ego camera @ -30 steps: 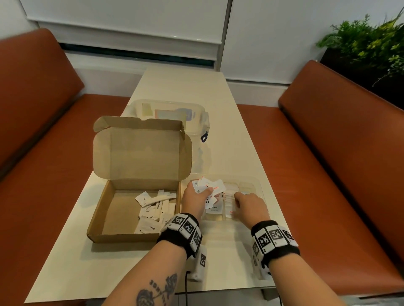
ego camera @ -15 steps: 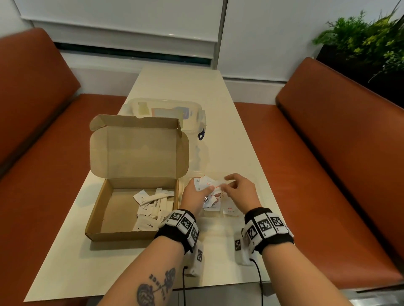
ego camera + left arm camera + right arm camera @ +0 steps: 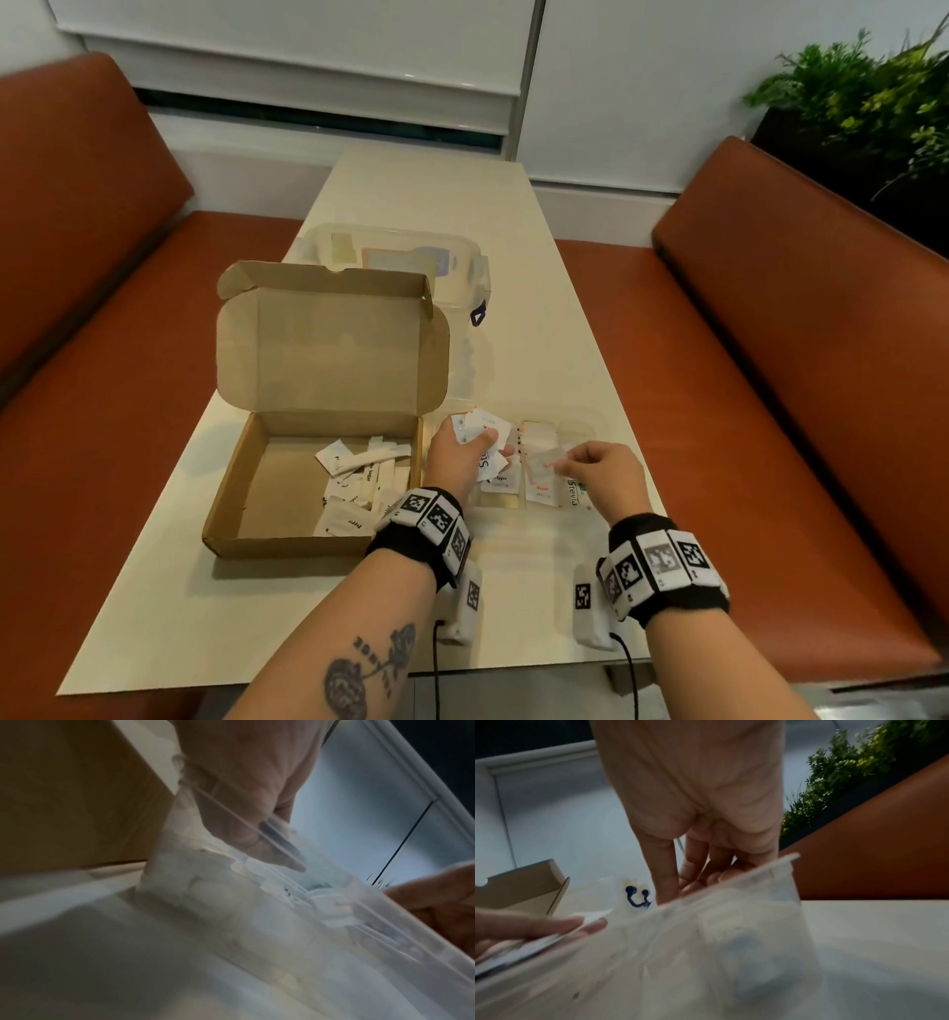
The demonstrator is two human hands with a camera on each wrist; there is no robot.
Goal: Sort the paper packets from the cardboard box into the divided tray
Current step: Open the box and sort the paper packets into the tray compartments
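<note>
- Holding one small packet [image 3: 545,459] now in the right hand [image 3: 601,470]: the fingers [image 3: 564,466] are pinching it just above the tray's middle section. 0.5 s ago this hand was up against the left hand's fan, so it's evidently just pulled one off.
- 1 s ago the right hand was lying flat, fingers down in the tray, w/ nothing held, so one pick-from-the-fan cycle is playing out.
- Gripping a fan of several packets [image 3: 480,429] is the left hand [image 3: 458,459], thumb curled over them, hovering over the tray's left end, next to the box wall. It's barely shifting between frames.
- Sitting right of the box is the clear divided tray [image 3: 583,417], already w/ packets lying in sections: one reading "Stevia" [image 3: 573,492], others w/ red print; exact sorting is too small to tell.
- Wrist views are blurry: the right one is showing fingers dipping behind the tray rim [image 3: 780,862], the left one mostly tray plastic.
- Lying in the cardboard box [image 3: 241,483], lid standing open, are still plenty of packets and long sticks [image 3: 367,480], so the task is approx. mid-way, my guess.
- Next is prob. dropping this packet into its matching section; thin paper could slide over a divider.
- Resting further back on the surface [image 3: 518,257] is a clear lidded container [image 3: 400,257], untouched.
</note>
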